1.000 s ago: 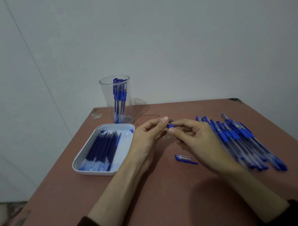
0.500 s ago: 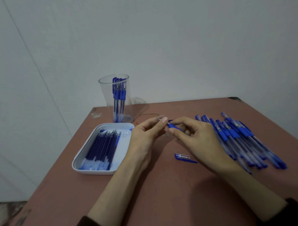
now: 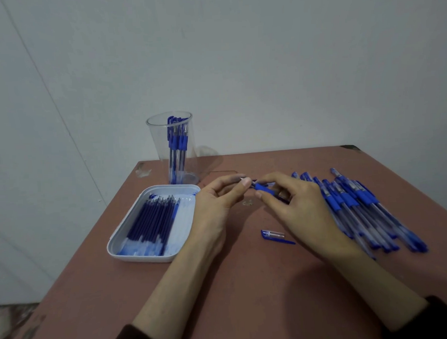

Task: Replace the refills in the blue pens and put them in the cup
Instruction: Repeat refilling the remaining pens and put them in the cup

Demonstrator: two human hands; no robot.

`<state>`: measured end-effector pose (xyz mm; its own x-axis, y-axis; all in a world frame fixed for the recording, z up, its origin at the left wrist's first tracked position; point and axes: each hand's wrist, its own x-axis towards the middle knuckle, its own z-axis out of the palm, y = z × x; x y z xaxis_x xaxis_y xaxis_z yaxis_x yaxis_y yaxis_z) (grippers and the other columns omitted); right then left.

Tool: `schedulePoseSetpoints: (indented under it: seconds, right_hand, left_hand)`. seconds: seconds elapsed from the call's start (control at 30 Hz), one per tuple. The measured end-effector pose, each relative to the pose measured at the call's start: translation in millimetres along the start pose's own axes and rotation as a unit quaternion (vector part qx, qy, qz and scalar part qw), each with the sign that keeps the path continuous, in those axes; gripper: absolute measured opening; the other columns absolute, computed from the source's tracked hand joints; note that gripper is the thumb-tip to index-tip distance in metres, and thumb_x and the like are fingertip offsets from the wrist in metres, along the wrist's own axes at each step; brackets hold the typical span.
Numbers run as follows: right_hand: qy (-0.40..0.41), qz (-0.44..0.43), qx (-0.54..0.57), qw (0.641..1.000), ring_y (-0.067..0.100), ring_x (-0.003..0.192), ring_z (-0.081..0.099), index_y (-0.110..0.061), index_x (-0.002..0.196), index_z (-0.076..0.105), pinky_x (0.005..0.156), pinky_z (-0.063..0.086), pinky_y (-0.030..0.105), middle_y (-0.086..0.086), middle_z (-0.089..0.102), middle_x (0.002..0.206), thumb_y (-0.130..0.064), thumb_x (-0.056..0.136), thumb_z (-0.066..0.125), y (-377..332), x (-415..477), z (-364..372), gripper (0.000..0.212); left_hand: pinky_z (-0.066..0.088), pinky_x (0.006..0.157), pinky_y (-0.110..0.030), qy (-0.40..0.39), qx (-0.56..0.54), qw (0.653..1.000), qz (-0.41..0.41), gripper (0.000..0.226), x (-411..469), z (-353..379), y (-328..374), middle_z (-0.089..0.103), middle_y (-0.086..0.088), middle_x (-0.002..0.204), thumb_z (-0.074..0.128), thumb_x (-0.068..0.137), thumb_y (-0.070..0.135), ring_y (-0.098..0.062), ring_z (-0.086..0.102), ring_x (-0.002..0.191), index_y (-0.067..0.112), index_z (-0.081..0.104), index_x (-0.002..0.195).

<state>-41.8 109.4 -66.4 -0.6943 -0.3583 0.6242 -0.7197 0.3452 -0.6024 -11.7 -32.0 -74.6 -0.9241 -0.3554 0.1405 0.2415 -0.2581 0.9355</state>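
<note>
Both hands meet over the middle of the brown table (image 3: 246, 282) on one blue pen (image 3: 265, 188). My right hand (image 3: 297, 207) pinches its blue grip between thumb and forefinger. My left hand (image 3: 218, 202) pinches the pen's tip end with fingertips and thumb. The pen's blue cap (image 3: 276, 236) lies on the table just below the hands. A clear cup (image 3: 173, 148) at the back left holds several blue pens. A white tray (image 3: 123, 236) to the left holds several dark blue refills (image 3: 150, 220). A pile of blue pens (image 3: 363, 207) lies to the right.
The table's left edge runs close beside the tray, and its far edge meets a pale wall just behind the cup. A chipped spot (image 3: 142, 171) marks the back left corner of the tabletop.
The hands have drawn slightly apart, so more of the pen's blue grip shows between them. The cap, tray, cup and pile have not moved.
</note>
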Motion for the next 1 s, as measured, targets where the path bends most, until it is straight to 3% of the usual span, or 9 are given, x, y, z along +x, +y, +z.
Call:
schedulePoseSetpoints:
  seconds: [0.23,0.37,0.5,0.6,0.67,0.73,0.8,0.9,1.0]
  right_hand:
    - [0.003,-0.035,-0.114,0.993,-0.007,0.065,0.053,-0.029,0.096,0.066,0.059,0.038,0.008,-0.025,0.057,0.075,-0.027,0.082,0.069,4.3,-0.5,-1.4,0.015]
    - [0.004,-0.049,-0.146,0.988,0.001,0.064,0.055,-0.03,0.096,0.065,0.06,0.05,0.025,-0.013,0.065,0.08,-0.03,0.083,0.067,4.8,-1.1,-2.0,0.014]
    - [-0.02,-0.038,-0.117,0.992,0.001,0.063,0.054,-0.033,0.096,0.064,0.06,0.049,0.025,-0.017,0.063,0.078,-0.033,0.083,0.066,4.9,-0.9,-0.8,0.013]
    - [-0.012,0.003,-0.054,0.998,0.003,0.06,0.053,-0.033,0.094,0.066,0.056,0.042,0.018,-0.019,0.059,0.064,-0.033,0.082,0.067,6.7,0.1,0.7,0.011]
    - [-0.01,0.031,-0.01,0.999,0.001,0.059,0.054,-0.03,0.093,0.069,0.055,0.038,0.013,-0.022,0.057,0.059,-0.031,0.082,0.069,7.8,0.1,1.4,0.011]
    - [-0.013,0.05,0.02,0.998,0.0,0.059,0.054,-0.03,0.093,0.069,0.055,0.039,0.012,-0.024,0.058,0.061,-0.031,0.082,0.069,8.5,0.0,2.0,0.011]
    - [-0.014,0.051,0.021,0.998,0.003,0.058,0.053,-0.032,0.092,0.069,0.054,0.041,0.015,-0.015,0.059,0.06,-0.033,0.081,0.069,8.4,0.0,2.3,0.011]
    - [-0.009,0.033,-0.019,0.999,0.006,0.059,0.054,-0.034,0.091,0.068,0.054,0.045,0.023,-0.01,0.058,0.058,-0.036,0.08,0.069,8.6,0.2,1.6,0.012]
    - [-0.012,0.016,-0.076,0.997,0.002,0.066,0.055,-0.035,0.09,0.066,0.054,0.041,0.018,-0.018,0.055,0.06,-0.036,0.079,0.069,8.9,-0.7,0.0,0.011]
  left_hand:
    - [0.053,0.07,-0.017,0.008,0.017,1.0,-0.006,0.022,-1.4,1.2,-2.4,0.071,0.0,0.079,0.071,0.08,0.019,-0.008,0.066,0.078,0.002,0.066,0.093]
    - [0.053,0.078,-0.031,0.005,0.053,0.999,-0.001,0.018,-2.1,3.0,-1.4,0.07,-0.005,0.079,0.068,0.084,0.023,-0.017,0.066,0.08,0.006,0.062,0.085]
    - [0.051,0.072,-0.031,0.013,0.079,0.997,0.006,0.018,-2.2,4.2,-0.8,0.07,-0.012,0.085,0.066,0.086,0.027,-0.021,0.066,0.079,0.01,0.06,0.08]
    - [0.053,0.078,-0.031,-0.017,0.008,0.999,-0.026,0.028,-3.2,2.6,3.6,0.073,-0.006,0.094,0.067,0.081,0.024,-0.017,0.068,0.087,0.009,0.061,0.104]
    - [0.055,0.078,-0.026,-0.041,-0.048,0.998,-0.031,0.029,-3.4,1.2,7.4,0.074,-0.002,0.097,0.065,0.082,0.01,-0.013,0.069,0.087,0.011,0.061,0.11]
    - [0.054,0.071,-0.017,-0.044,-0.056,0.997,-0.026,0.027,-3.6,0.5,9.1,0.075,0.001,0.092,0.061,0.084,-0.001,-0.008,0.07,0.085,0.011,0.062,0.109]
    - [0.052,0.068,-0.014,-0.026,-0.041,0.999,-0.015,0.025,-4.4,0.7,9.4,0.075,0.002,0.087,0.063,0.083,-0.002,-0.005,0.069,0.083,0.012,0.064,0.104]
    - [0.051,0.068,-0.014,0.014,-0.01,1.0,-0.002,0.019,-4.5,1.3,6.6,0.074,0.001,0.082,0.07,0.079,0.005,-0.006,0.068,0.079,0.014,0.067,0.095]
    - [0.049,0.073,-0.019,0.07,-0.018,0.997,0.014,0.01,-1.5,-1.4,5.8,0.07,0.005,0.069,0.073,0.077,0.012,-0.007,0.064,0.072,0.014,0.068,0.085]
